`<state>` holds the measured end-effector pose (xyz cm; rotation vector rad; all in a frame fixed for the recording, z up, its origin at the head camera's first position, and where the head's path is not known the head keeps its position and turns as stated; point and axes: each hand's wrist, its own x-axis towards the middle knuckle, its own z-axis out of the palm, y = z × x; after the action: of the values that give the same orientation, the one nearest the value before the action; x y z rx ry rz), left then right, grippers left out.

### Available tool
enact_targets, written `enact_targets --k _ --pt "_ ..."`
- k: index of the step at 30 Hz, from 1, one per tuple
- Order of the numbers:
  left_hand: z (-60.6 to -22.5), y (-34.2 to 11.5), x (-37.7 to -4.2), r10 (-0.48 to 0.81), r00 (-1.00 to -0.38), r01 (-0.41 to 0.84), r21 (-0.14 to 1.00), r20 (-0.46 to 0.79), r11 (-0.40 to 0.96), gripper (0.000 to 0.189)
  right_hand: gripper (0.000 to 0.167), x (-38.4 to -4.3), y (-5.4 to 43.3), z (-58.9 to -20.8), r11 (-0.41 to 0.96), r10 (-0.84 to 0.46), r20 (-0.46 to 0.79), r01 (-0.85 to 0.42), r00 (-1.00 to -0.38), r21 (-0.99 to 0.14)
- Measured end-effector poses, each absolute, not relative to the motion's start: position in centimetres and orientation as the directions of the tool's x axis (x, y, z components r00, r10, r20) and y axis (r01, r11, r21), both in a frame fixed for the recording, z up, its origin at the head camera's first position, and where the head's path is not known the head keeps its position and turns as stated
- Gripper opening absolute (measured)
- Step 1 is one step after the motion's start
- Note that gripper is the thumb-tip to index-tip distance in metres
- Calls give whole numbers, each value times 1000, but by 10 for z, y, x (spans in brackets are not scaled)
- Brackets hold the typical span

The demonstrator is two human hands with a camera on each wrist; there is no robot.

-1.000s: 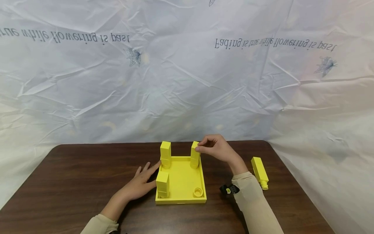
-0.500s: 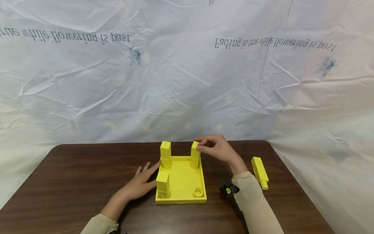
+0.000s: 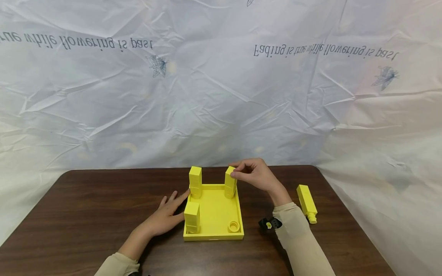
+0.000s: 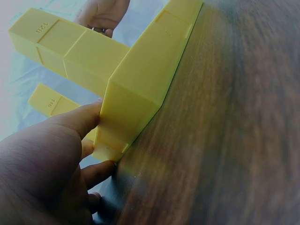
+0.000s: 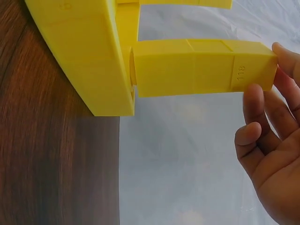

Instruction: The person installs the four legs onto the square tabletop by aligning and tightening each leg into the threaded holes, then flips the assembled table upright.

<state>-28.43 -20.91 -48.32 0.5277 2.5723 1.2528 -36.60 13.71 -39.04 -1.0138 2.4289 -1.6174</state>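
A shallow yellow tray-like base (image 3: 213, 212) lies on the table with square yellow legs upright at three corners. My right hand (image 3: 256, 176) pinches the top of the far right leg (image 3: 230, 184), marked 118 in the right wrist view, where a narrow gap shows at its foot. With straight fingers, my left hand (image 3: 166, 215) touches the base's left side. Beside it stand the front left leg (image 3: 192, 217), marked 128 in the left wrist view, and the far left leg (image 3: 195, 182). The near right corner has a bare round socket (image 3: 233, 227).
A loose yellow leg (image 3: 306, 201) with a threaded end lies on the dark wooden table (image 3: 86, 207), right of the base and beyond my right forearm. A pale printed sheet (image 3: 221, 96) hangs behind the table's far edge.
My right fingertips have shifted slightly around the top of the far right leg. The left hand, base and other legs stay as they were.
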Motion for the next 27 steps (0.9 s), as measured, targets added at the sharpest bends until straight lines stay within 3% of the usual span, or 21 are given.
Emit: enact_targets --k 27 --pt "-479 -210 -282 429 -903 243 793 -25 559 80 8 -367 134 -393 283 -495 397 -576 -773 -767"
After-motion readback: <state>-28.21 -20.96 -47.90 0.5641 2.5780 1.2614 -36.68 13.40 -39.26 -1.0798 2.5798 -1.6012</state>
